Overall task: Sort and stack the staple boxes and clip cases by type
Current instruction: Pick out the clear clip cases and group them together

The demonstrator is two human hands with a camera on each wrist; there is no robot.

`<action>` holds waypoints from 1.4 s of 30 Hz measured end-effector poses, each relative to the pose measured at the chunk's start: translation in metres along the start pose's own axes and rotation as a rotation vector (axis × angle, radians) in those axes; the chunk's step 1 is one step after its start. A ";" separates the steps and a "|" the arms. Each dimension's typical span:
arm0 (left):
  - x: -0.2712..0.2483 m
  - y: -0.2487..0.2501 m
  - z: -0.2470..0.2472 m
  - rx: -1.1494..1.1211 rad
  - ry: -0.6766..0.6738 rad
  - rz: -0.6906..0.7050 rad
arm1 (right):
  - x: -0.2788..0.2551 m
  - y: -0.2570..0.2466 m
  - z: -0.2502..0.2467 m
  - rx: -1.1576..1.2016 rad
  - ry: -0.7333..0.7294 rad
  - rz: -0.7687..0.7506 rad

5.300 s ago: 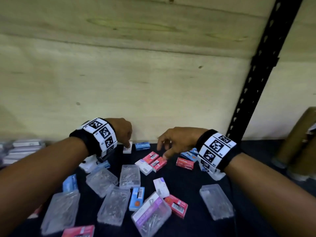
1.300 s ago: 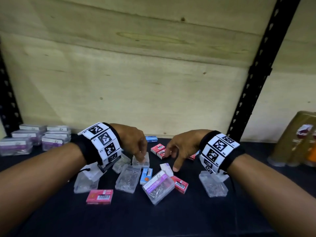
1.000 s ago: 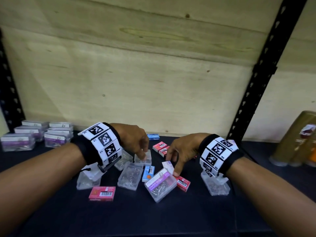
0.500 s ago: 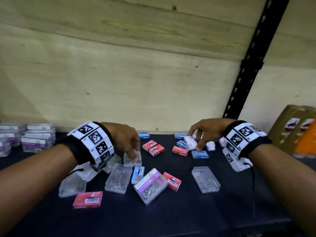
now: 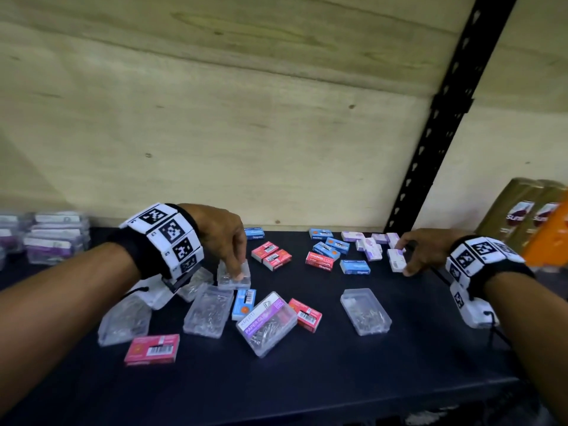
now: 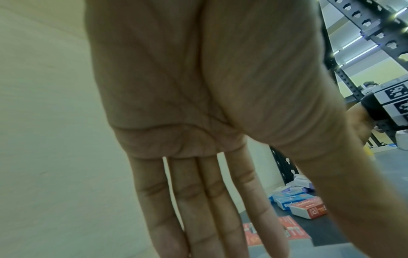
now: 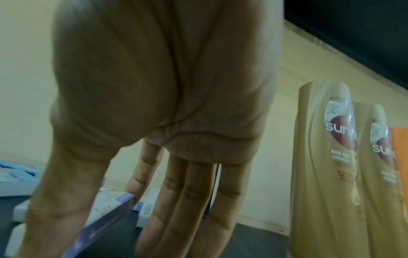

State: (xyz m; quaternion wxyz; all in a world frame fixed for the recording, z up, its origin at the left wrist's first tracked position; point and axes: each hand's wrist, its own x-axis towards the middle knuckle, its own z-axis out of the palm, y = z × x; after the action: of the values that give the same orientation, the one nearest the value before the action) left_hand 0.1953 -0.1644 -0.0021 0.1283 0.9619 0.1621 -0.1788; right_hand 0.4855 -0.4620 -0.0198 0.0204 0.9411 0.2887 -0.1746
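On the dark shelf [image 5: 307, 382] lie clear clip cases [image 5: 209, 312], a labelled paper clip case [image 5: 266, 322], red staple boxes [image 5: 152, 348], blue ones [image 5: 355, 267] and a back-right group of lilac-white ones [image 5: 368, 244]. My left hand [image 5: 235, 270] reaches down onto a small clear clip case [image 5: 233, 279], thumb and straight fingers on either side of it. The left wrist view shows that hand [image 6: 264, 244] with red boxes [image 6: 293, 230] beyond. My right hand [image 5: 404, 259] pinches a lilac-white staple box [image 5: 396, 261] beside the group. The right wrist view shows that box [image 7: 106, 218] between thumb and fingers.
Stacked labelled clip cases [image 5: 55, 238] stand at the far left. Golden shampoo bottles [image 5: 522, 216] and an orange item stand at the right, close to my right wrist. A black slotted upright [image 5: 430, 149] and the plywood back wall bound the shelf.
My right hand picked the lilac-white box from the middle of the pile and carried it right to the lilac group. My left hand has stayed on the small clear case.
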 end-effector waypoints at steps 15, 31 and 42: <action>-0.004 0.005 0.001 0.055 -0.042 -0.019 | -0.020 -0.033 -0.007 -0.151 0.051 0.006; -0.009 0.026 0.006 0.122 -0.001 -0.080 | -0.101 -0.135 0.030 -0.171 -0.337 -0.033; -0.011 -0.001 0.002 -0.237 -0.129 0.015 | -0.083 -0.140 0.018 0.087 -0.275 -0.148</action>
State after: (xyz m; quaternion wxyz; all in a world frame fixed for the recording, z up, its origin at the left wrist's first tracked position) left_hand 0.1844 -0.1671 -0.0003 0.2527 0.9277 0.1661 -0.2188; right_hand 0.3385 -0.3920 -0.0001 0.0062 0.8845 0.3440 -0.3152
